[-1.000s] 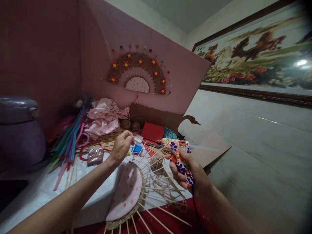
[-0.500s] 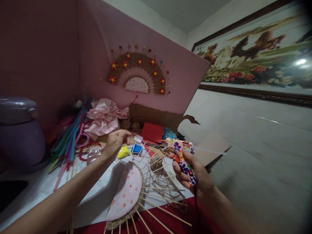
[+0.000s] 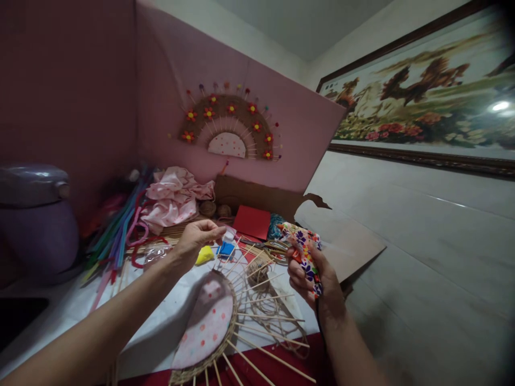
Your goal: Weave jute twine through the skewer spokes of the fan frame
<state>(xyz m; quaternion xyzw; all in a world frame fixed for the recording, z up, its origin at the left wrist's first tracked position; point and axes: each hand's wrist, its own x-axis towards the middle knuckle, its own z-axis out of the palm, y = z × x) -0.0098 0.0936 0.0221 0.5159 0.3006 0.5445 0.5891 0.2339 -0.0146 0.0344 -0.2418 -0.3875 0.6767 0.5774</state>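
My right hand [image 3: 311, 276] grips a hot glue gun [image 3: 302, 244] with a flowered pattern, its orange nozzle tipped up to the left. At centre left, my left hand [image 3: 200, 240] has thumb and fingertips pinched together above the table; anything between them is too small to make out. Below both hands lies a half-round piece [image 3: 206, 321] covered in white cloth with red dots. A woven twine band [image 3: 234, 316] edges its curve, and several thin wooden sticks [image 3: 273, 328] fan out from it. Neither hand touches this piece.
A ball of twine [image 3: 257, 273] with loose loops lies beyond the sticks. Behind are a blue packet [image 3: 226, 249], yellow packet [image 3: 205, 255], red card [image 3: 252, 222], crumpled dotted cloth [image 3: 173, 198] and pipe cleaners [image 3: 116, 230]. A finished fan [image 3: 227, 115] decorates the pink board.
My left hand has shifted slightly right and down, still pinched. The glue gun has turned, its nozzle now pointing higher and further from the left hand. The view has moved slightly.
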